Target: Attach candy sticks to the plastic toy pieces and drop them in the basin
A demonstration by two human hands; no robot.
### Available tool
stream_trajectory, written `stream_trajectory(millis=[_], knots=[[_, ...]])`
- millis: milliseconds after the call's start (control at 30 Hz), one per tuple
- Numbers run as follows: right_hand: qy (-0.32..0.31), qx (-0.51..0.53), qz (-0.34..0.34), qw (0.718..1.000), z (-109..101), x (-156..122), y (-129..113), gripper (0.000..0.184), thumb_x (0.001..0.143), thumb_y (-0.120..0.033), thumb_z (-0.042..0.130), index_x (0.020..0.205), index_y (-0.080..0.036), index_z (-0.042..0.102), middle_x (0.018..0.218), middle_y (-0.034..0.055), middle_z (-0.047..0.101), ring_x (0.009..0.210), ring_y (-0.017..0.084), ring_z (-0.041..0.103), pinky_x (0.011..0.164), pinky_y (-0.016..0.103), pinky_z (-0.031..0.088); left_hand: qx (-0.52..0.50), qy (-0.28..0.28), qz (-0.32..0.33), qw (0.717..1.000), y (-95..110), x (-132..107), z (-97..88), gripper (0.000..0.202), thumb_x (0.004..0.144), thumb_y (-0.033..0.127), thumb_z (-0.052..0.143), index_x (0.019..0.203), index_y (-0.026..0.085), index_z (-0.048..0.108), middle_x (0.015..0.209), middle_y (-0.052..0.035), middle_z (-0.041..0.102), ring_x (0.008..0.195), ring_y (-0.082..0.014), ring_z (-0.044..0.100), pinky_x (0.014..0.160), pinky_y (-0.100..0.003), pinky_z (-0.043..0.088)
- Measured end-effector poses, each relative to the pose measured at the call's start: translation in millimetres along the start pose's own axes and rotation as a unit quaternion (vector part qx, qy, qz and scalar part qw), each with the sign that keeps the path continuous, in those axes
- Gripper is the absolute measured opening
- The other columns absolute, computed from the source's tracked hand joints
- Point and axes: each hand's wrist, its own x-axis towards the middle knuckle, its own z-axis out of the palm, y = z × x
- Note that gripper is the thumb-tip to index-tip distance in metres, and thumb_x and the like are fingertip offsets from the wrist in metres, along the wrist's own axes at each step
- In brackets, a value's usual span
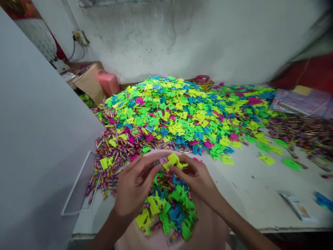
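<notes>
My left hand (136, 182) pinches a small tube in a printed pink wrapper (163, 161) between thumb and fingertips. In my right hand (196, 173), also closed, is a yellow plastic piece (173, 161) with a cut-out outline. The tube's end meets the yellow piece; I cannot tell whether it sits inside it. Both hands are over a pink tub (208, 225). Inside the tub lie yellow, green and blue plastic pieces (176, 212) mixed with wrapped tubes.
A large heap of coloured plastic pieces (169, 111) covers the table's back against the wall. Wrapped tubes (111, 173) pile up at left, more tubes (304, 133) at right. A white wire frame (78, 184) stands by the left panel. A packet (295, 205) lies near the front edge.
</notes>
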Motion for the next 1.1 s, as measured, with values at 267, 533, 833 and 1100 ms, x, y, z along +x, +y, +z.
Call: stream_trajectory(millis=[267, 533, 833, 1100], knots=[[0.011, -0.164, -0.107, 0.981, -1.9, -12.3, -7.0, 0.022, 0.100, -0.033, 0.057, 0.118, -0.024, 0.066, 0.098, 0.0056, 0.075, 0.086, 0.021, 0.072, 0.054, 0.023, 0.049, 0.172, 0.041, 0.164, 0.970, -2.5, -9.6, 7.1, 0.022, 0.095, 0.017, 0.065, 0.116, 0.021, 0.069, 0.106, -0.0055, 0.075, 0.100, -0.0171, 0.071, 0.099, -0.027, 0.054], [-0.090, -0.143, -0.128, 0.977, -14.1, -6.8, 1.7, 0.022, 0.098, -0.033, 0.060, 0.117, -0.026, 0.071, 0.088, 0.0026, 0.075, 0.080, 0.021, 0.071, 0.070, 0.030, 0.056, 0.033, -0.140, 0.002, 0.990, 0.1, 19.6, -16.9, 0.013, 0.093, 0.031, 0.067, 0.096, 0.024, 0.077, 0.088, -0.0022, 0.077, 0.077, -0.0159, 0.072, 0.070, -0.022, 0.057], [-0.108, -0.021, -0.029, 0.994, -12.9, 3.3, 2.5, 0.026, 0.094, -0.042, 0.065, 0.112, -0.024, 0.074, 0.103, 0.0051, 0.076, 0.088, 0.021, 0.072, 0.073, 0.031, 0.061, 0.003, -0.092, -0.064, 0.994, -15.2, 23.4, -42.2, 0.021, 0.091, 0.040, 0.067, 0.097, 0.022, 0.075, 0.085, -0.0027, 0.074, 0.069, -0.0153, 0.066, 0.057, -0.021, 0.052], [-0.068, 0.007, -0.006, 0.998, -0.7, -2.6, -7.7, 0.021, 0.096, -0.038, 0.065, 0.112, -0.028, 0.072, 0.111, 0.0042, 0.075, 0.091, 0.021, 0.073, 0.075, 0.030, 0.060, 0.022, -0.089, -0.005, 0.996, 0.5, 8.2, -20.6, 0.019, 0.097, 0.031, 0.061, 0.109, 0.026, 0.075, 0.095, -0.0039, 0.071, 0.075, -0.0133, 0.066, 0.063, -0.020, 0.053]])
